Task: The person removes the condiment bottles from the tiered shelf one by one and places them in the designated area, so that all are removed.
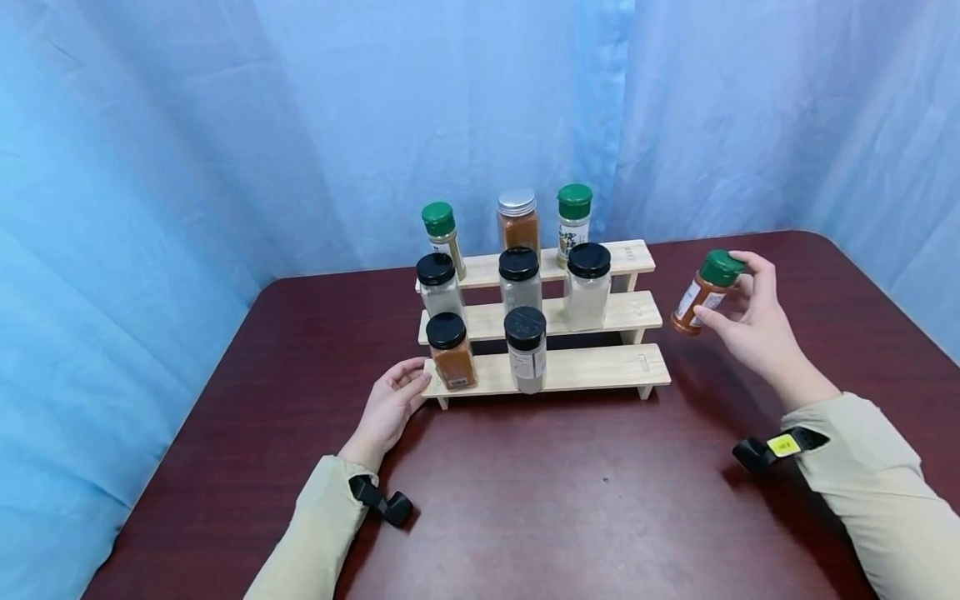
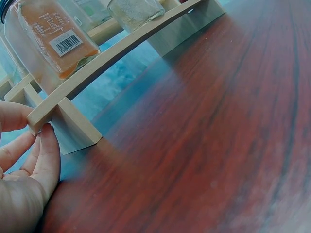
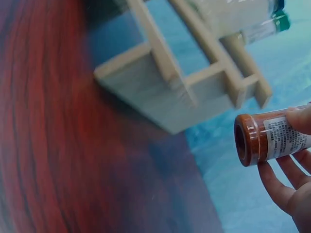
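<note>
My right hand (image 1: 757,325) holds a green-lidded spice jar (image 1: 699,302) of reddish-brown contents, tilted in the air right of a three-tier wooden rack (image 1: 600,367). In the right wrist view the jar's base (image 3: 247,141) points toward the rack. My left hand (image 1: 390,408) pinches the left end of the rack's lowest shelf (image 2: 73,87), with fingertips beneath the board. Beside it on that shelf stands a black-lidded jar of orange powder (image 1: 453,367). Another black-lidded jar (image 1: 527,358) with a pale label sits mid-shelf.
Three black-lidded jars, one at the right (image 1: 587,292), stand on the middle tier. The top tier carries two green-lidded jars (image 1: 574,225) and a silver-lidded jar (image 1: 519,221) between them. A blue curtain (image 1: 375,125) hangs behind the dark red table (image 1: 525,483).
</note>
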A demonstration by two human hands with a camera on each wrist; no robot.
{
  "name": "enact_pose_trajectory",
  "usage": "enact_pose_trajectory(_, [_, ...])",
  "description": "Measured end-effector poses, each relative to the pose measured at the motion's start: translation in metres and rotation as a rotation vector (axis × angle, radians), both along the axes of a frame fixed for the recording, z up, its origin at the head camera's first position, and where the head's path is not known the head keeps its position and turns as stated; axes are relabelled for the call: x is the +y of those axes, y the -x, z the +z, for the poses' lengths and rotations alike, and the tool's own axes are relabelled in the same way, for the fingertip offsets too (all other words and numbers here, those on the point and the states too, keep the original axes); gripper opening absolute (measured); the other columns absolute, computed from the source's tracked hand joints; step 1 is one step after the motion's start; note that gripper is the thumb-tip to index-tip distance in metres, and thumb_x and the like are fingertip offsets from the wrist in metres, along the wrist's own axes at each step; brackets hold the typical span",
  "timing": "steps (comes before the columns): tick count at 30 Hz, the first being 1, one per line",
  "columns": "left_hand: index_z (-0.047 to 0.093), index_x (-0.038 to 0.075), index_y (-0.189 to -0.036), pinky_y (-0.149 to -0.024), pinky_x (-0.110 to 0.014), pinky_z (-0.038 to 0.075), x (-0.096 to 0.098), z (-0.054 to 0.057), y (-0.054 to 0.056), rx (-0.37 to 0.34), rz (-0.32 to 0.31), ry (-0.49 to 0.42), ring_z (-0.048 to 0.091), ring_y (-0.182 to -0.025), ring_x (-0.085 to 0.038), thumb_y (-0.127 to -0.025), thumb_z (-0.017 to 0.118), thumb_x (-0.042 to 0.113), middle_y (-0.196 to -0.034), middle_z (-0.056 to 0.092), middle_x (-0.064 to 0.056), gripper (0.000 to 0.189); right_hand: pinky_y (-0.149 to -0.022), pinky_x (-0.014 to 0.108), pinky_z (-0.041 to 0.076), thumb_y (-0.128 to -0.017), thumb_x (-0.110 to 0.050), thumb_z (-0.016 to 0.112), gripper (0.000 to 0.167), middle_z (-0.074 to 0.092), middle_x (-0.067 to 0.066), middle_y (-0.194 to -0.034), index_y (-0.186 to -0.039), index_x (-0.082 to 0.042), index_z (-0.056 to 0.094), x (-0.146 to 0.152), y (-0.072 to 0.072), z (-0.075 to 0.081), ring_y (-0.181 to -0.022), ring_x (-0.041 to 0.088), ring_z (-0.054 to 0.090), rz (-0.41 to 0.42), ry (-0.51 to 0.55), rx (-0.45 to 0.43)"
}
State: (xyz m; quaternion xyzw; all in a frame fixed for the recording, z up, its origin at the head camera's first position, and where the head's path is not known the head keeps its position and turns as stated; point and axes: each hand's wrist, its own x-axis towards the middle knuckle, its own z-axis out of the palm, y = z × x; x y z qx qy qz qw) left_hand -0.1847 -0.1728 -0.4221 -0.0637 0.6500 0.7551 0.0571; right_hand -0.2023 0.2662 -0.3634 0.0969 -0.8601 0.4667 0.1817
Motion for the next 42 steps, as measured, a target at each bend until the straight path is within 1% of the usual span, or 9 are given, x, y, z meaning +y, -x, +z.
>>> enact_pose_trajectory(4, [0.042,-0.008,-0.131,-0.071,-0.016,0.049,0.001,0.0,0.0,-0.005,-0.004,0.001,0.056,-0.082,-0.003,-0.095,0.049,-0.001,-0.092,0.055,0.005,0.038,-0.075,0.002,0.038,-0.087,0.0,0.063,0.078,0.043,-0.022,-0.104,-0.144,-0.022,0.015,0.004,0.009,-0.006,-0.091,-0.013,0.046,-0.043,-0.009,0.012])
enact_pose_trajectory(9, [0.043,-0.007,-0.131,-0.07,-0.017,0.049,0.001,0.0,0.0,-0.001,0.007,-0.001,0.056,-0.082,-0.003,-0.094,0.052,0.0,-0.093,0.056,0.004,0.038,-0.075,0.004,0.041,-0.087,-0.004,0.065,0.075,0.043,-0.022,-0.106,-0.143,-0.024,0.019,0.007,0.028,-0.01,-0.09,-0.012,0.048,-0.188,0.054,0.083])
enact_pose_trajectory(13, [0.044,-0.005,-0.131,-0.071,-0.017,0.049,0.001,0.001,0.002,-0.003,0.006,0.002,0.056,-0.083,-0.004,-0.094,0.054,0.003,-0.096,0.056,0.001,0.039,-0.077,0.004,0.042,-0.087,-0.007,0.065,0.073,0.047,-0.006,-0.11,-0.143,-0.025,0.021,0.008,0.042,-0.012,-0.092,-0.011,0.046,-0.261,0.017,0.094])
enact_pose_trajectory(16, [0.044,-0.005,-0.131,-0.071,-0.017,0.049,0.0,0.001,0.002,-0.012,0.004,0.003,0.057,-0.083,-0.004,-0.094,0.053,0.001,-0.096,0.055,0.002,0.039,-0.081,0.01,0.047,-0.087,-0.006,0.065,0.073,0.049,0.012,-0.116,-0.145,-0.02,0.021,0.008,0.05,-0.017,-0.098,0.006,0.054,-0.242,-0.057,0.073])
enact_pose_trajectory(18, [0.044,-0.005,-0.13,-0.071,-0.017,0.049,0.0,0.001,0.002,-0.01,0.005,0.0,0.057,-0.082,-0.004,-0.094,0.052,0.0,-0.094,0.056,0.003,0.038,-0.085,0.024,0.052,-0.087,-0.004,0.064,0.073,0.048,0.022,-0.118,-0.145,-0.014,0.021,0.007,0.054,-0.021,-0.101,0.024,0.058,-0.211,-0.098,0.058])
enact_pose_trajectory(20, [0.044,-0.007,-0.13,-0.07,-0.017,0.049,0.0,0.001,0.001,-0.002,0.001,-0.005,0.057,-0.082,-0.004,-0.094,0.051,-0.002,-0.093,0.056,0.004,0.037,-0.085,0.041,0.052,-0.086,-0.002,0.064,0.074,0.048,0.026,-0.118,-0.145,-0.01,0.02,0.007,0.058,-0.025,-0.101,0.039,0.058,-0.188,-0.135,0.045])
enact_pose_trajectory(22, [0.044,-0.007,-0.129,-0.07,-0.017,0.049,0.0,0.0,0.0,0.001,-0.001,-0.015,0.057,-0.082,-0.003,-0.094,0.05,-0.002,-0.092,0.057,0.005,0.036,-0.082,0.054,0.048,-0.085,0.0,0.065,0.074,0.048,0.029,-0.117,-0.144,-0.007,0.021,0.007,0.06,-0.028,-0.101,0.046,0.057,-0.167,-0.156,0.037])
enact_pose_trajectory(34, [0.043,-0.009,-0.13,-0.07,-0.016,0.049,-0.001,-0.002,-0.002,0.006,-0.005,-0.011,0.057,-0.083,-0.003,-0.094,0.05,-0.002,-0.091,0.056,0.006,0.037,-0.076,0.058,0.045,-0.086,-0.001,0.065,0.072,0.048,0.033,-0.115,-0.142,-0.004,0.019,0.002,0.069,-0.035,-0.101,0.048,0.054,-0.114,-0.236,0.007])
enact_pose_trajectory(42, [0.044,-0.009,-0.127,-0.068,-0.016,0.049,0.0,0.0,0.0,0.012,-0.002,-0.034,0.056,-0.08,-0.003,-0.093,0.051,-0.003,-0.089,0.055,0.006,0.036,-0.081,0.061,0.044,-0.087,-0.001,0.063,0.073,0.046,0.036,-0.118,-0.143,-0.005,0.016,0.004,0.07,-0.034,-0.105,0.051,0.051,-0.103,-0.247,-0.03])
